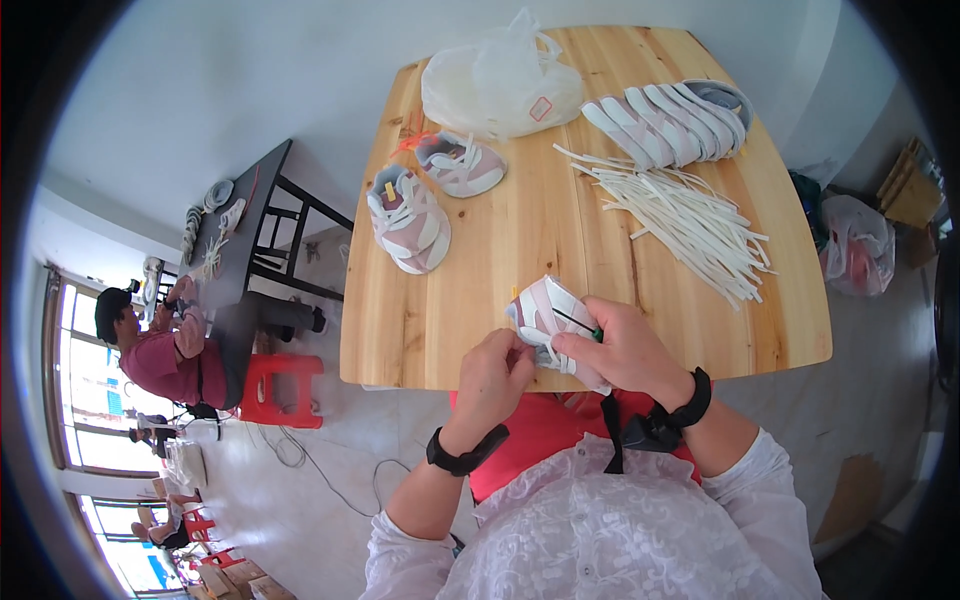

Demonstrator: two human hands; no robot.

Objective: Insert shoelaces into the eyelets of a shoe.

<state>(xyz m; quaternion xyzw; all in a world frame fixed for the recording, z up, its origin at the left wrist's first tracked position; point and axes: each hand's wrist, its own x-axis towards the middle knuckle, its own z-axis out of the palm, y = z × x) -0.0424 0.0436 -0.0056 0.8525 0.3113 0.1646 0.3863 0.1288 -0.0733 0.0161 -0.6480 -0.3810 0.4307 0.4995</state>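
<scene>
A small white and pink shoe upper (540,312) is held at the table's near edge, between my two hands. My left hand (492,375) is closed, its thumb and fingers pinched at the upper's left side; whether a lace is also between them is hidden. My right hand (632,345) is wrapped around the right side of the upper. It also grips a thin dark-shafted tool with a green handle (598,334), whose shaft lies across the upper's front. White lacing (548,355) shows on the upper between the hands.
On the wooden table (500,250) lie two laced shoes (410,222), a white plastic bag (500,85), a row of nested uppers (668,125) and a pile of white laces (690,225). At left, a person (180,360) sits by a dark table (245,215).
</scene>
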